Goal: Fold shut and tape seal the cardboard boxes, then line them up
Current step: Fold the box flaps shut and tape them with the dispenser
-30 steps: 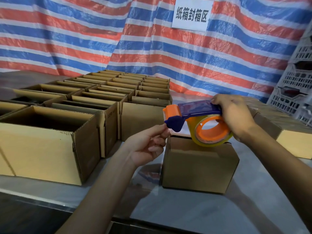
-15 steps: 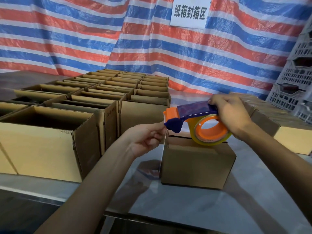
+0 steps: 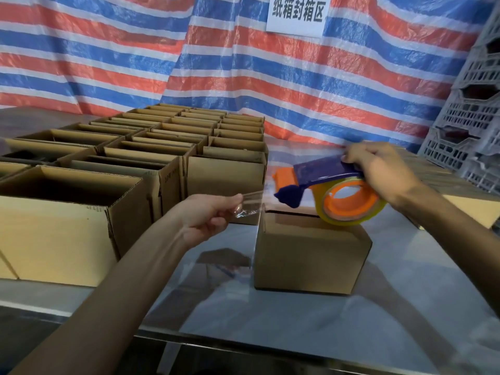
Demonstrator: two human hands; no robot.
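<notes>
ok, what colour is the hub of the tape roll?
Orange hub, on the blue tape dispenser; shows best in the head view.

One tape dispenser, one tape roll, one pulled-out tape strip. One closed box. Over a dozen open boxes, exact number unclear. One sign.

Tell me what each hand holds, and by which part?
The right hand grips the tape dispenser by the rear of its blue top; the left hand pinches the free end of the clear tape.
</notes>
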